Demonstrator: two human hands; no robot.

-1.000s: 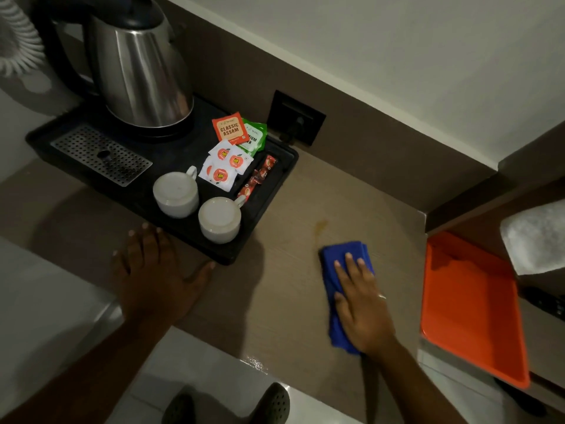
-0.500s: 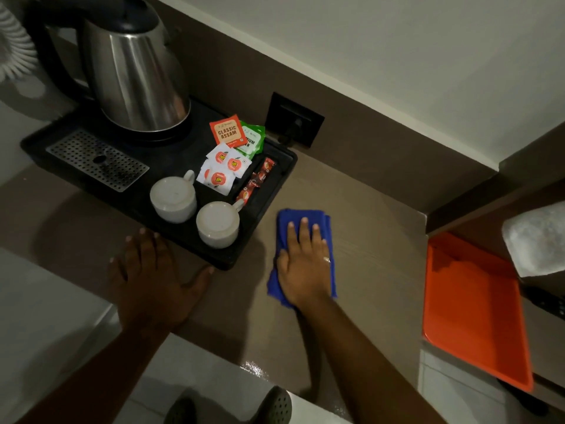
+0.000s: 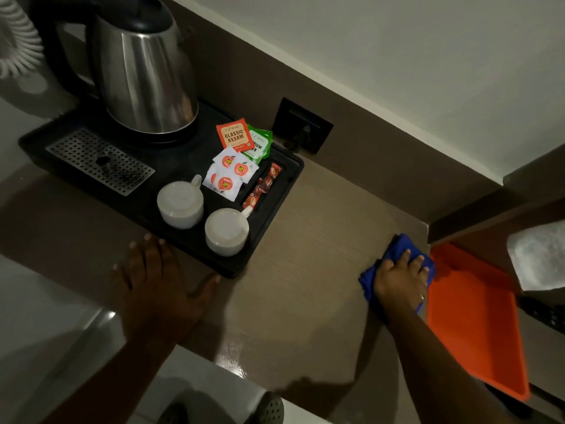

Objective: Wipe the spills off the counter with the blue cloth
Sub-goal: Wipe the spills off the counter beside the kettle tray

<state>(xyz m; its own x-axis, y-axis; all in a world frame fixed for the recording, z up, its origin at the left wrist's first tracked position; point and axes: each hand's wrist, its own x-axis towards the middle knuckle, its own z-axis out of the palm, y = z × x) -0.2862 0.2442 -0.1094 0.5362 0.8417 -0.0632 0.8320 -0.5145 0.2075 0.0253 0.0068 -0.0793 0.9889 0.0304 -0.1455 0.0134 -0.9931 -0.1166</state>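
Observation:
The blue cloth (image 3: 394, 254) lies bunched at the right edge of the brown counter (image 3: 305, 270), next to the orange tray. My right hand (image 3: 400, 276) presses down on it with fingers spread, covering most of it. My left hand (image 3: 156, 286) rests flat on the counter, fingers apart, just in front of the black tray (image 3: 269, 228), holding nothing. A damp sheen shows on the counter near its front edge. No distinct stain is visible on the counter surface.
The black tray carries a steel kettle (image 3: 143, 78), two upturned white cups (image 3: 180, 203), tea sachets (image 3: 234, 136) and a drip grille. An orange tray (image 3: 477, 325) sits lower at the right, with a white cloth (image 3: 538, 258) above it. A wall socket (image 3: 301, 125) is behind.
My right hand slid the blue cloth from beside the black tray rightward to the counter's right edge. The yellowish stain seen a second ago no longer shows. My left hand stayed put.

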